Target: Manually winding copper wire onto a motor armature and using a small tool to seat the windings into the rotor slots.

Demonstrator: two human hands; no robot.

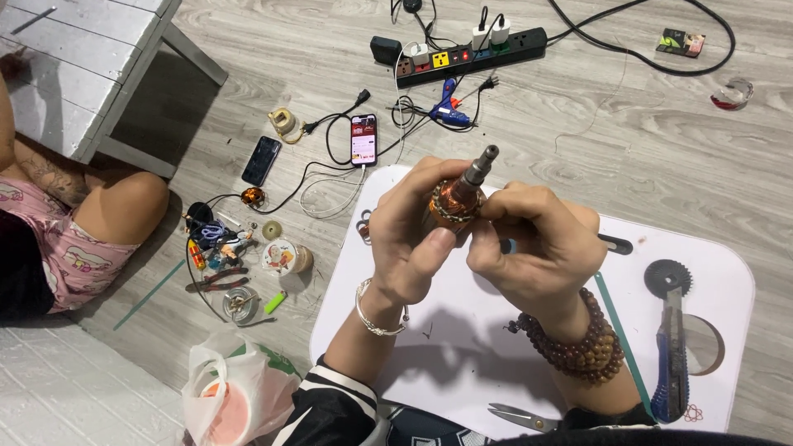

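Note:
Over a white lap table [446,330], both my hands hold a motor armature [459,200] with copper windings and a steel shaft pointing up and away. My left hand [409,235], with a silver bracelet, wraps around the winding from the left, thumb across its near side. My right hand [533,244], with a brown bead bracelet, pinches the right side of the winding with its fingertips. The lower part of the armature is hidden by my fingers.
On the table lie a blue utility knife [671,355], a black toothed disc [667,277] and scissors [520,418]. On the floor are a power strip [471,56], a blue glue gun [448,107], two phones [363,139], small tools [219,248], a plastic bag [231,396]. A seated person [66,223] is at left.

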